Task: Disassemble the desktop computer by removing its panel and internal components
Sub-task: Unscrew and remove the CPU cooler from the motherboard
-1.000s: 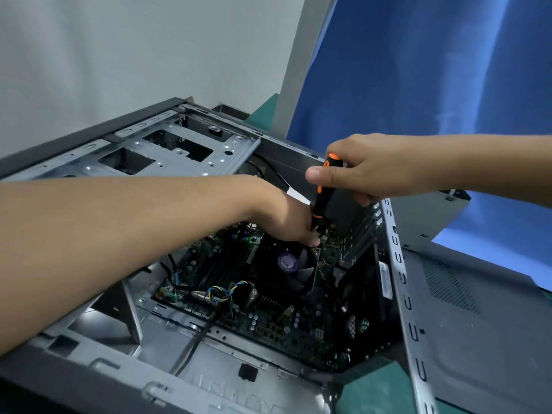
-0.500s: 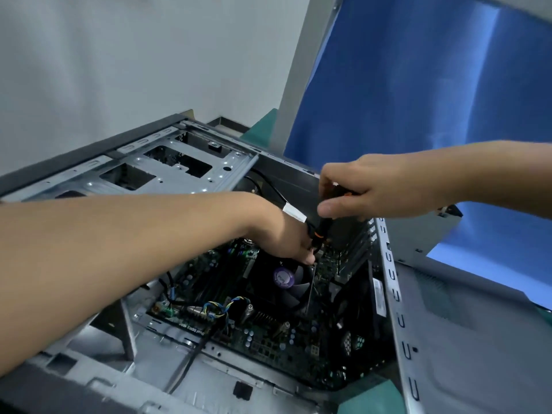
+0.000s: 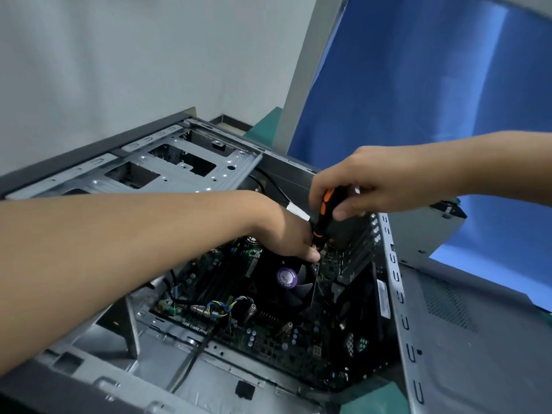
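Note:
The open desktop case (image 3: pixel 400 312) lies on its side with the green motherboard (image 3: pixel 268 333) and a black CPU fan (image 3: pixel 288 279) with a purple label exposed. My right hand (image 3: pixel 367 183) grips the black and orange screwdriver (image 3: pixel 324 213) from above, its tip pointing down at the fan's far corner. My left hand (image 3: pixel 289 234) reaches in from the left and its fingertips pinch around the screwdriver shaft just above the fan. The tip itself is hidden by my fingers.
A grey metal drive cage (image 3: pixel 179 165) spans the case's far left. Coloured wires and black cables (image 3: pixel 215 309) run over the board's near edge. The removed side panel (image 3: pixel 466 333) lies at the right on a green table (image 3: pixel 370 395). A blue curtain (image 3: pixel 433 85) hangs behind.
My right hand has shifted its hold on the screwdriver handle, so the orange part shows again. The left hand stays at the shaft. The view has tilted slightly.

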